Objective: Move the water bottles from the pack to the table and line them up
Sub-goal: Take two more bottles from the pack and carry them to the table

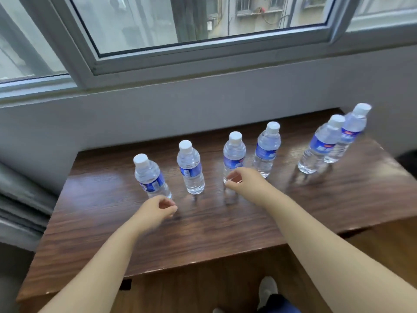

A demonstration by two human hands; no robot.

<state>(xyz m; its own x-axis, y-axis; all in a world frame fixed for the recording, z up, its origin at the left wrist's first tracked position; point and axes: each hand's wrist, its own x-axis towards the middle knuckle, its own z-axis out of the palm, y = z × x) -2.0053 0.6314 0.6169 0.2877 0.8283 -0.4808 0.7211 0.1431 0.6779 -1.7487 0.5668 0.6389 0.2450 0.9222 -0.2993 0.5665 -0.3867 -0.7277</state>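
Several clear water bottles with white caps and blue labels stand upright in a rough row on the brown wooden table. My left hand hovers just in front of the leftmost bottle, its fingers loosely curled and holding nothing. A second bottle stands to the right of it. My right hand is at the base of the third bottle, thumb and fingers curled round its bottom. A fourth bottle stands just right of it. Two more bottles stand close together at the far right. No pack is in view.
The table stands against a grey wall under a window sill. A grey curtain hangs at the left. The table's front edge drops to a wooden floor, where my shoe shows.
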